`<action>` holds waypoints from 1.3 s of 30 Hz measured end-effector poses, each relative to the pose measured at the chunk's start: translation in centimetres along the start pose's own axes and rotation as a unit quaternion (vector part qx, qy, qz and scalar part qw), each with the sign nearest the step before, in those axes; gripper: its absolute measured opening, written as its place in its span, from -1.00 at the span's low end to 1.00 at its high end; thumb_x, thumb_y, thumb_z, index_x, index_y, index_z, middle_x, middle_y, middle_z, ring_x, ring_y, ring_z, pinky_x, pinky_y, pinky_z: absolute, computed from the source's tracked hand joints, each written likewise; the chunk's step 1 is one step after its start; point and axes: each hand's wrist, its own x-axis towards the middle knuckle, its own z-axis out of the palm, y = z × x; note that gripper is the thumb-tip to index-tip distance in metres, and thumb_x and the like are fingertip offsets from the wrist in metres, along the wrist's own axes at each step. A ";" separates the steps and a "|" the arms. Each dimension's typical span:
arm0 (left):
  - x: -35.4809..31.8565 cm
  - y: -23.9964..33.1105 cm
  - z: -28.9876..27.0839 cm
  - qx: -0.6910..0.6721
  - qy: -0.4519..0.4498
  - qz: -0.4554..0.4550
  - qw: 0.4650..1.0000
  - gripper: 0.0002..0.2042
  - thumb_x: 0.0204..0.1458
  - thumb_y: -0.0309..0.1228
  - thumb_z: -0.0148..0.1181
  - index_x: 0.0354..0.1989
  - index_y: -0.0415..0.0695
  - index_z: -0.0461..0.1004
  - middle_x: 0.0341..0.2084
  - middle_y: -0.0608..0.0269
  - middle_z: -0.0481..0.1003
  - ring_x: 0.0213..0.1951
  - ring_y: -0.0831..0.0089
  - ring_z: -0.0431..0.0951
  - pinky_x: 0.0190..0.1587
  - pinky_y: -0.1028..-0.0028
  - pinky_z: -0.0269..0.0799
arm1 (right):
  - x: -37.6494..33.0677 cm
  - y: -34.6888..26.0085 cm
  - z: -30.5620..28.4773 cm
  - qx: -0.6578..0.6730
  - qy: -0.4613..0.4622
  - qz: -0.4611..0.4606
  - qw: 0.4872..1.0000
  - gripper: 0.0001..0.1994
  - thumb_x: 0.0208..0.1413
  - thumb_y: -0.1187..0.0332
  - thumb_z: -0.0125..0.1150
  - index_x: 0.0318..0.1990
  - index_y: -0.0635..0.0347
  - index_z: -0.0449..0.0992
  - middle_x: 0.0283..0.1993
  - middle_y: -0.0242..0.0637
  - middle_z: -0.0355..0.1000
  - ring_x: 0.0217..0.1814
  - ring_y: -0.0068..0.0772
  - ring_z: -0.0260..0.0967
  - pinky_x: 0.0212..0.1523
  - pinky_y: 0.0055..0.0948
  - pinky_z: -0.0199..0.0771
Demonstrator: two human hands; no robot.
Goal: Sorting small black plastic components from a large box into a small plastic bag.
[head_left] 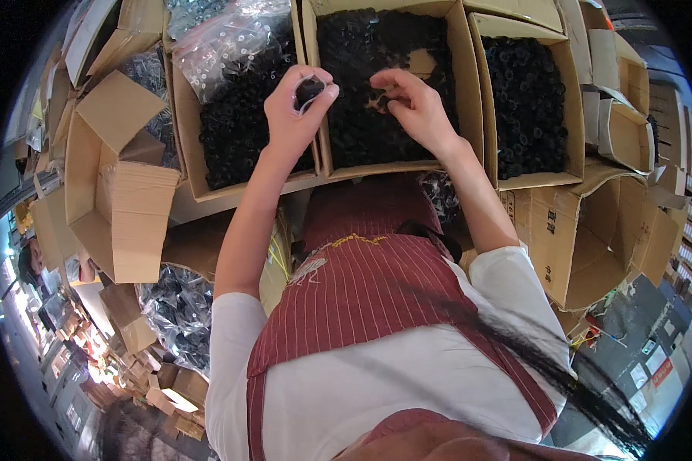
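Apron (377, 284) below both raised hands (300, 107)

Matt brown cardboard boxes (469, 92); black parts (361, 61), perhaps rubber; glossy plastic bag (231, 38).

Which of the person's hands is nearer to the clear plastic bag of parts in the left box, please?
The left. The left hand is just right of the clear plastic bag; the right hand is farther right, over the middle box.

three boxes (454, 92) abreast, parts (361, 131) inside
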 end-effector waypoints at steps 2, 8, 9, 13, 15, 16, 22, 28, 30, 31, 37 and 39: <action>0.1 -0.3 0.1 -0.027 0.000 -0.011 1.000 -0.86 0.03 -0.54 0.34 -0.27 -0.17 0.51 -0.38 0.41 0.52 -0.33 0.69 0.44 -0.23 0.61 0.40 | 0.3 0.7 -0.1 -0.033 0.015 -0.005 0.999 -0.54 0.03 0.74 -0.02 0.11 0.23 0.47 0.07 -0.28 0.49 0.07 -0.44 0.47 0.02 -0.45 0.53; -0.2 0.3 -0.6 -0.074 -0.052 -0.035 0.995 -0.87 0.06 -0.59 0.30 -0.24 -0.20 0.51 -0.36 0.39 0.53 -0.29 0.66 0.48 -0.17 0.58 0.39 | 1.0 1.2 -1.9 -0.003 0.053 0.072 0.996 -0.47 -0.07 0.75 -0.06 0.11 0.22 0.48 0.07 -0.32 0.51 0.06 -0.43 0.48 0.11 -0.45 0.45; -0.2 0.2 -0.6 -0.086 -0.060 -0.034 0.994 -0.87 0.06 -0.60 0.30 -0.24 -0.21 0.51 -0.36 0.39 0.53 -0.30 0.67 0.47 -0.18 0.59 0.39 | 1.1 1.5 -2.1 -0.024 0.070 0.096 0.993 -0.46 -0.09 0.76 -0.06 0.11 0.24 0.47 0.08 -0.30 0.51 0.08 -0.42 0.48 0.11 -0.45 0.45; -0.1 0.1 -0.8 -0.149 -0.075 -0.031 0.986 -0.86 0.06 -0.60 0.31 -0.23 -0.21 0.51 -0.34 0.38 0.53 -0.29 0.65 0.48 -0.17 0.58 0.40 | 1.7 1.8 -3.0 -0.023 0.069 0.125 0.989 -0.43 -0.14 0.77 -0.09 0.12 0.27 0.46 0.09 -0.23 0.50 0.08 -0.35 0.50 0.12 -0.43 0.45; -0.1 0.3 -1.0 -0.165 -0.084 -0.034 0.982 -0.87 0.06 -0.60 0.30 -0.23 -0.20 0.52 -0.33 0.36 0.54 -0.29 0.64 0.48 -0.17 0.58 0.41 | 1.7 1.2 -3.0 -0.014 0.055 0.141 0.988 -0.42 -0.15 0.77 -0.09 0.12 0.28 0.45 0.09 -0.20 0.49 0.07 -0.33 0.52 0.12 -0.42 0.45; 0.0 0.7 -1.2 -0.167 -0.097 -0.048 0.980 -0.87 0.06 -0.59 0.30 -0.23 -0.21 0.52 -0.34 0.36 0.54 -0.28 0.64 0.48 -0.17 0.57 0.40 | 1.7 0.5 -3.0 0.012 0.019 0.159 0.987 -0.43 -0.16 0.77 -0.10 0.11 0.30 0.46 0.07 -0.18 0.50 0.05 -0.33 0.53 0.11 -0.42 0.46; 0.0 0.3 -1.3 -0.143 -0.118 -0.035 0.982 -0.88 0.06 -0.58 0.30 -0.24 -0.21 0.52 -0.34 0.37 0.53 -0.27 0.63 0.48 -0.16 0.55 0.40 | 1.8 0.8 -2.4 0.033 -0.146 0.107 0.983 -0.55 -0.10 0.70 -0.06 0.02 0.38 0.51 -0.08 -0.17 0.57 0.00 -0.36 0.55 0.06 -0.44 0.47; 0.1 0.1 -1.1 -0.171 -0.102 -0.047 0.979 -0.87 0.04 -0.60 0.31 -0.26 -0.20 0.51 -0.36 0.38 0.53 -0.30 0.64 0.48 -0.15 0.59 0.40 | 1.3 -1.0 -2.2 0.012 -0.046 0.072 0.996 -0.69 0.06 0.60 0.07 -0.02 0.33 0.55 -0.12 -0.24 0.59 -0.03 -0.43 0.54 0.02 -0.46 0.50; 0.1 0.8 -1.1 -0.175 -0.089 -0.066 0.978 -0.88 0.04 -0.60 0.30 -0.26 -0.21 0.51 -0.36 0.37 0.53 -0.30 0.62 0.50 -0.14 0.59 0.41 | 0.9 -1.8 -1.9 0.064 -0.066 0.074 0.993 -0.67 0.10 0.55 0.09 0.04 0.30 0.53 -0.07 -0.27 0.58 0.03 -0.46 0.51 0.08 -0.46 0.45; 0.2 1.4 -1.1 -0.184 -0.078 -0.089 0.976 -0.88 0.05 -0.61 0.29 -0.26 -0.21 0.51 -0.35 0.36 0.53 -0.29 0.61 0.51 -0.14 0.59 0.41 | 0.7 -2.8 -1.5 0.065 -0.066 0.070 0.993 -0.67 0.10 0.55 0.09 0.04 0.30 0.53 -0.07 -0.27 0.58 0.03 -0.46 0.51 0.08 -0.46 0.45; 0.4 6.9 -1.2 -0.341 -0.101 -0.093 0.930 -0.63 0.32 -0.23 -0.03 0.02 -0.33 0.42 -0.04 -0.05 0.55 -0.01 0.26 0.54 0.12 0.29 0.38 | -0.5 -6.5 -0.2 0.337 -0.110 0.058 0.933 -0.56 0.11 0.46 0.20 0.18 0.28 0.43 0.18 -0.21 0.43 0.20 -0.36 0.40 0.21 -0.35 0.43; 0.2 9.2 -1.1 -0.422 -0.091 -0.100 0.897 -0.58 0.33 -0.19 -0.07 0.09 -0.35 0.37 0.08 -0.14 0.47 0.04 0.23 0.52 0.13 0.25 0.37 | -0.9 -8.4 0.8 0.393 -0.153 0.050 0.905 -0.44 0.19 0.32 0.23 0.31 0.31 0.26 0.27 -0.14 0.32 0.25 -0.30 0.35 0.21 -0.23 0.45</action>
